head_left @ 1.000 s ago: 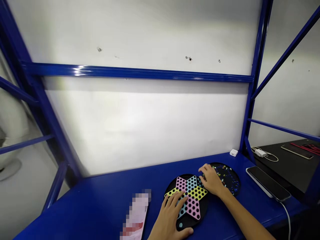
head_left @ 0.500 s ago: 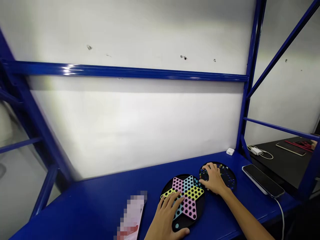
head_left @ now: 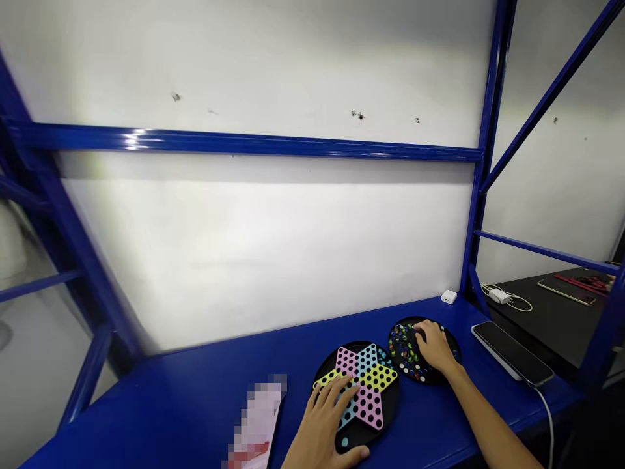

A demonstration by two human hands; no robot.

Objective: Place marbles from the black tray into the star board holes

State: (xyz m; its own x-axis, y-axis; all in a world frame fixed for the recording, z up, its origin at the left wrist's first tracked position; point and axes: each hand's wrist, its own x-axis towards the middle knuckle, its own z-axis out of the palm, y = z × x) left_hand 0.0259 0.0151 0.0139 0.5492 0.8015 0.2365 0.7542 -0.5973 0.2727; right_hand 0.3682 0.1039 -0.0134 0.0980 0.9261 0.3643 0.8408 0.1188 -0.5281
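Since the earlier frame, the right hand (head_left: 436, 346) has shifted across a round black tray (head_left: 434, 376) toward its right side, uncovering a scatter of glassy marbles (head_left: 409, 348) in green, white, blue and other colours on the left; the left hand (head_left: 325, 417) has kept its place. The step in hand looks like picking through the loose marbles, and what it seems to call for is a light pinch of thumb and fingertips, gentle enough not to set the others rolling. Fingers of the right hand curl down over the tray; whether they grip a marble cannot be told. The left hand lies open, fingers spread over the near left part of a star-shaped board (head_left: 367, 384), apparently steadying it. The board is patterned in pink, blue and yellow and dotted with dark holes. It sits in its own round black base (head_left: 389, 407), just left of the tray on the blue surface (head_left: 195, 404), so it is partly under the left hand and left of the right hand. Small turquoise pieces (head_left: 384, 358) rest in the base beside the star, on the side toward the tray.
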